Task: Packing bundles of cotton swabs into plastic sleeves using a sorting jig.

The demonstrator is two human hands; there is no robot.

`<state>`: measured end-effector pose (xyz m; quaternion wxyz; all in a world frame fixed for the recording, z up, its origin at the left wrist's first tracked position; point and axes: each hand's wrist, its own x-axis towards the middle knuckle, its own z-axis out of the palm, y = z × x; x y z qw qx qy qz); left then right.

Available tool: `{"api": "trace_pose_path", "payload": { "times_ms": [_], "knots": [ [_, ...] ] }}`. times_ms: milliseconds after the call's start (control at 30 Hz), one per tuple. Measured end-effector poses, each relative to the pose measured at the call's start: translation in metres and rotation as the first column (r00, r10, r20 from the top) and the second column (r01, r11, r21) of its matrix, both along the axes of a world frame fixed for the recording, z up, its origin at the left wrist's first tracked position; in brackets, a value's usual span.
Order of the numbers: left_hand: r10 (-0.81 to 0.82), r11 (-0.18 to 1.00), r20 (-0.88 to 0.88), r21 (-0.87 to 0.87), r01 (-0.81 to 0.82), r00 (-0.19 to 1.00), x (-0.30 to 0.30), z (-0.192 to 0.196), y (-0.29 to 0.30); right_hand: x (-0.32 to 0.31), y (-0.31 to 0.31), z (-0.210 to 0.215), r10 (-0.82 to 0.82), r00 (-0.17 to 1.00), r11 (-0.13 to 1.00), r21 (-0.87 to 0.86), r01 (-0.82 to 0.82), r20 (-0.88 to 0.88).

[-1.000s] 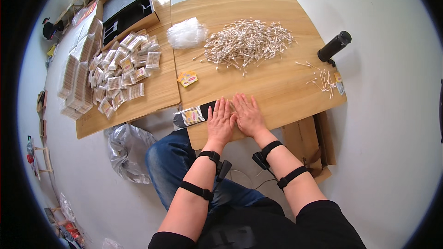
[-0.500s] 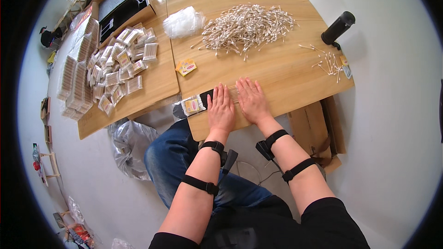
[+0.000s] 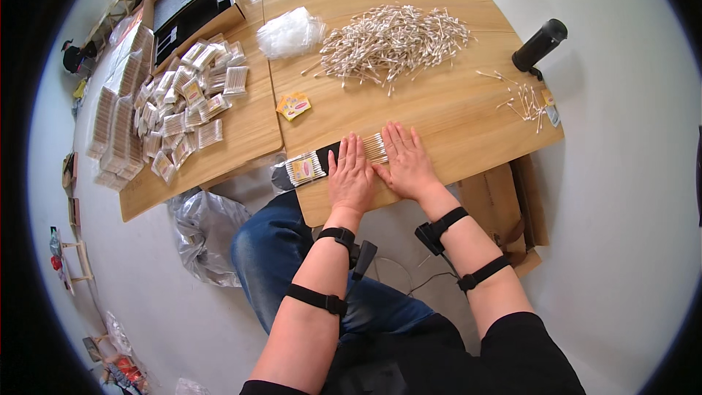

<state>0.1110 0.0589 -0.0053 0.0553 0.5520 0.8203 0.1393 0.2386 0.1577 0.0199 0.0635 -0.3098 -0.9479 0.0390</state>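
A row of cotton swabs [image 3: 376, 148] lies side by side near the table's front edge. My left hand [image 3: 352, 178] rests flat over its left part, fingers stretched out. Beside its right end lies my right hand [image 3: 407, 167], also flat with fingers extended, the thumb close to the left hand. Left of my left hand is a dark strip [image 3: 328, 156], partly covered by the fingers. Next to that strip, a bundle of swabs with a yellow card [image 3: 303, 169] sits on the table. Whatever is under my palms is hidden.
A big heap of loose swabs [image 3: 395, 44] lies farther back, beside clear plastic bags [image 3: 291, 33]. Yellow cards [image 3: 294, 106] sit nearer. Packed swab bundles [image 3: 191, 102] pile up at left by an open carton [image 3: 191, 11]. A black bottle [image 3: 540, 45] stands at right near scattered swabs [image 3: 528, 104].
My right hand has slid slightly to the right, baring more of the swab row between my hands. The left hand has stayed almost where it was.
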Motion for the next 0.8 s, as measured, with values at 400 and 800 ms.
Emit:
{"api": "trace_pose_path", "payload": {
  "times_ms": [400, 800],
  "knots": [
    [-0.041, 0.999, -0.021, -0.004, 0.041, 0.999, 0.0, 0.005, -0.001, 0.001, 0.004, -0.001, 0.048, 0.998, 0.998, -0.031, -0.049, -0.044],
    [-0.076, 0.997, -0.039, -0.001, 0.076, 0.996, 0.003, 0.009, 0.0, 0.0, 0.006, 0.008, 0.031, 0.997, 0.999, -0.019, -0.029, 0.069]
  ]
}}
